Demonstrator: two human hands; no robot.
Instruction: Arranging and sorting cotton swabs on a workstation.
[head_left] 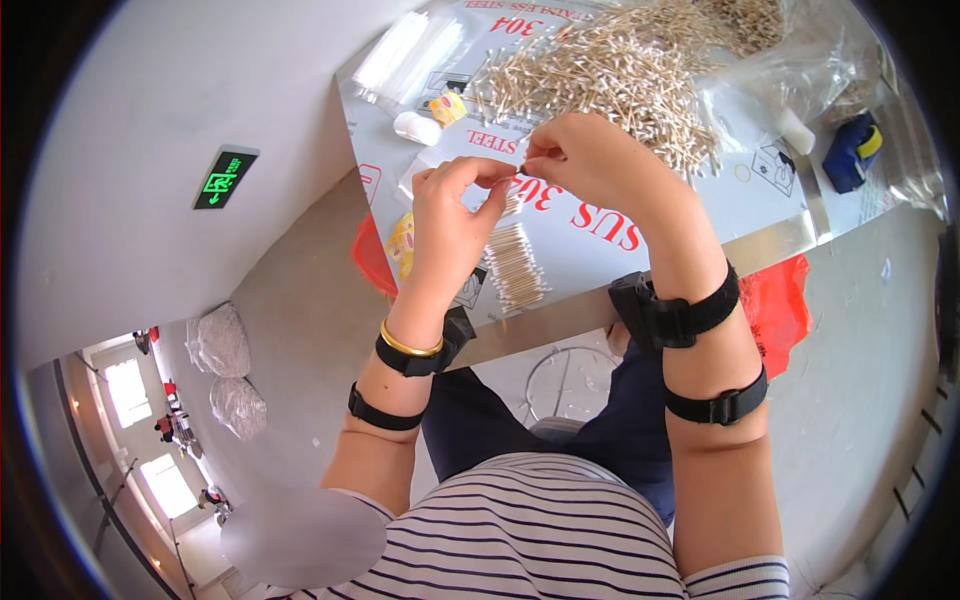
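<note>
My left hand point(452, 215) and my right hand point(595, 165) meet over the table, fingertips pinched together. A tiny dark bit shows between them, too small to make out. Just below my fingers, cotton swabs point(515, 268) lie side by side in a neat row, with a few more swabs partly hidden under my left hand. Beyond my right hand spreads a large loose heap of cotton swabs point(610, 80). Past my left hand are a white rounded piece point(417, 128) and a small yellow printed packet point(448, 108). Another yellow printed piece point(402, 240) lies beside my left wrist.
Clear plastic sleeves point(405, 55) are stacked at the table's far left. A clear plastic bag point(790, 85) and a blue tape dispenser point(852, 152) lie at the right. The metal table edge point(770, 242) runs in front of me, with red plastic point(780, 310) below it.
</note>
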